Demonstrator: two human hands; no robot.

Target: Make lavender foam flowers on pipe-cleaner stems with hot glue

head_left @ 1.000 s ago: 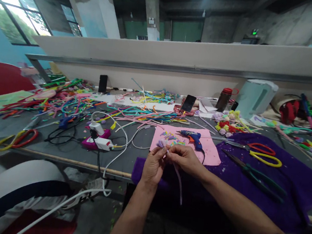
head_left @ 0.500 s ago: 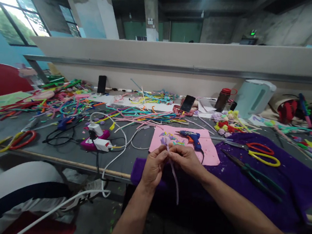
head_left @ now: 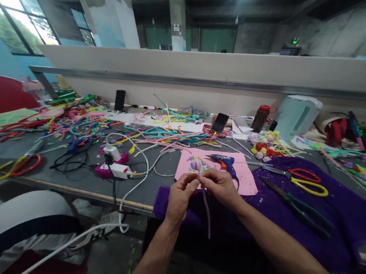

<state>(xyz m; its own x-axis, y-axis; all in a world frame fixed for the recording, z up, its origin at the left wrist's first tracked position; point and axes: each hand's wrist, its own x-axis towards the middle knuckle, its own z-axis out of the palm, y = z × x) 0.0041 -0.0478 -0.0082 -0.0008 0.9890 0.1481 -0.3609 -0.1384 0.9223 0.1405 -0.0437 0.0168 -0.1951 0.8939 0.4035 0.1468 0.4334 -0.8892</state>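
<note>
A lilac pipe-cleaner flower (head_left: 196,163) rises from between my fingertips, its long stem (head_left: 207,212) hanging down past the table edge. My left hand (head_left: 181,195) pinches it from the left at the base of the bloom. From the right, my right hand (head_left: 220,186) closes thumb and finger on the same spot. The two hands touch or nearly touch there, and the exact grip point is hidden by the fingers. Just behind lies a pink sheet (head_left: 247,181) with small coloured bits on it and a blue glue gun (head_left: 226,163).
Right of my hands, a purple cloth (head_left: 293,219) carries pliers (head_left: 301,209) and scissors (head_left: 309,185). To the left are a purple power strip (head_left: 111,168), a trailing white cable (head_left: 134,189) and more scissors (head_left: 19,167). Loose pipe cleaners (head_left: 166,135), a bottle (head_left: 260,119) and a kettle (head_left: 296,118) stand behind.
The flower's petals show more fully above my fingers, and both hands have shifted very slightly. The grip at the base continues.
</note>
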